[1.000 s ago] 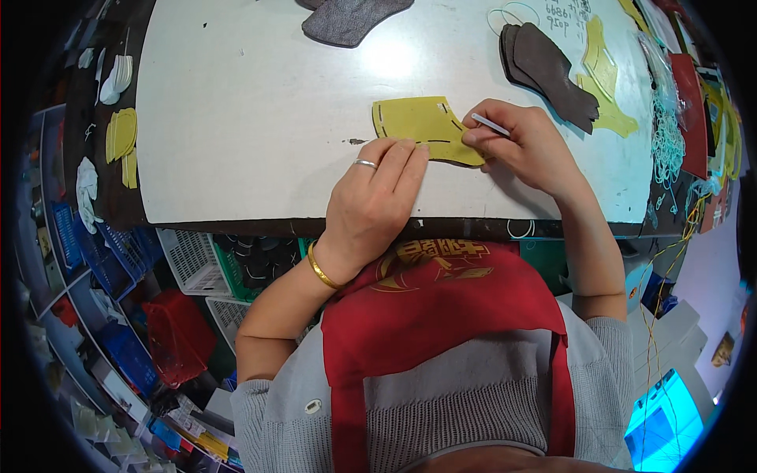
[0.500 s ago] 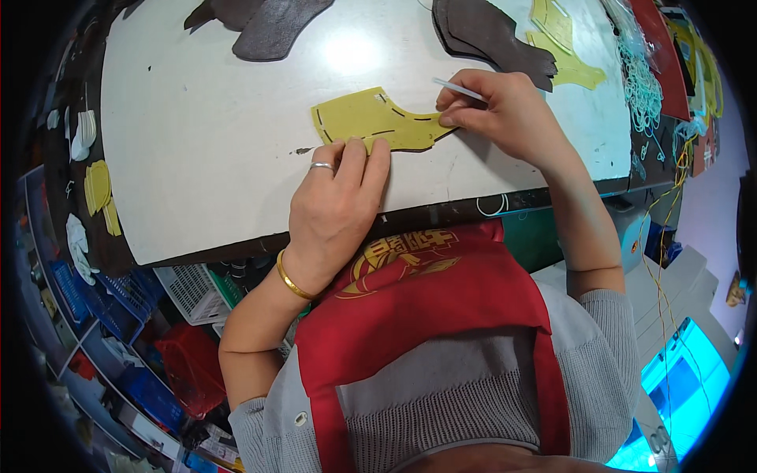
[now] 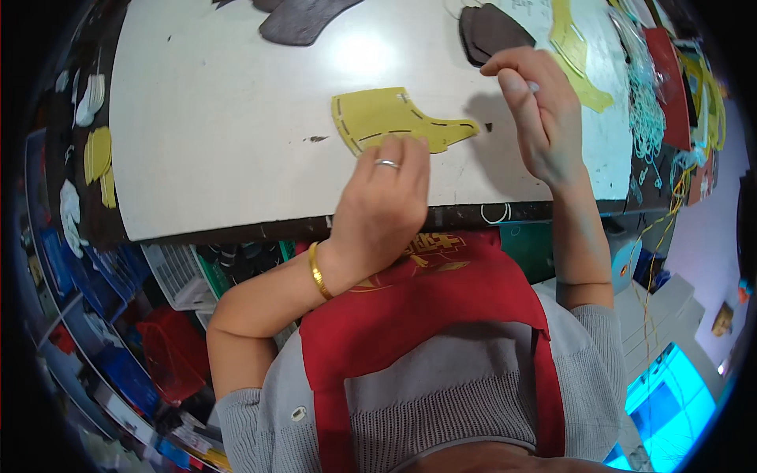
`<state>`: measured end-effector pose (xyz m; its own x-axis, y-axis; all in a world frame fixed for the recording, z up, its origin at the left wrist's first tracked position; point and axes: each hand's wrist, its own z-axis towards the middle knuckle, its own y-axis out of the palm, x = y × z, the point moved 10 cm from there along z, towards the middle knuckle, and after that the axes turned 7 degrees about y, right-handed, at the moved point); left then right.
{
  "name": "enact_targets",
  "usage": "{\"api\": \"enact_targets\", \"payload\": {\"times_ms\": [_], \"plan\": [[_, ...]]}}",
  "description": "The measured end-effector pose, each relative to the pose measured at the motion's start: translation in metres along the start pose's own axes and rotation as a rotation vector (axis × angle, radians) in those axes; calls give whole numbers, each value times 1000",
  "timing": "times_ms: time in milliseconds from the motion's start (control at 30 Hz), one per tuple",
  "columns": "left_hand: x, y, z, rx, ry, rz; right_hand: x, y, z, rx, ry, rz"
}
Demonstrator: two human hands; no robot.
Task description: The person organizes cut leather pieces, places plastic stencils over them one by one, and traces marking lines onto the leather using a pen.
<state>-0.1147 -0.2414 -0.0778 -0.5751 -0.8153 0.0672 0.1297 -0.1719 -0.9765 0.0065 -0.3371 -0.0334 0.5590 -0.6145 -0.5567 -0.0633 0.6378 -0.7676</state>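
On the white work board (image 3: pixel 221 150) lies a yellow pattern piece (image 3: pixel 374 110) with dark slots along its edges and a narrow tail pointing right. My left hand (image 3: pixel 386 193) holds it down at its near edge, fingers bent and close together; the thumb is hidden. Clear of the board, to the right of the tail, my right hand (image 3: pixel 544 118) is closed around a slim white stick-like tool (image 3: pixel 534 87), of which only a short end shows. A small dark scrap (image 3: pixel 489 127) lies just off the tail's tip.
Dark leather-like pieces (image 3: pixel 303 20) lie at the far edge, with a stack of similar pieces (image 3: pixel 493 31) farther right. Beyond my right hand are more yellow patterns (image 3: pixel 572 47) and pale green cords (image 3: pixel 646 94). Yellow pieces (image 3: pixel 98 158) and white gloves (image 3: pixel 71 213) hang at the left.
My right hand has let go of the pattern's tail and risen to the right, with the white tool still in it. My left hand stays on the pattern. The view has shifted slightly.
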Motion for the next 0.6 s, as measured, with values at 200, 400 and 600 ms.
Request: {"api": "enact_targets", "payload": {"times_ms": [200, 400, 600], "plan": [[8, -2, -8, 158, 21, 127, -52, 79, 14, -467, 56, 243], [5, 1, -13, 132, -34, -34, -86, 131, 13, -714, -268, -24], [5, 0, -12, 166, -26, 8, -87, 117, 23, -711, -254, 64]]}}
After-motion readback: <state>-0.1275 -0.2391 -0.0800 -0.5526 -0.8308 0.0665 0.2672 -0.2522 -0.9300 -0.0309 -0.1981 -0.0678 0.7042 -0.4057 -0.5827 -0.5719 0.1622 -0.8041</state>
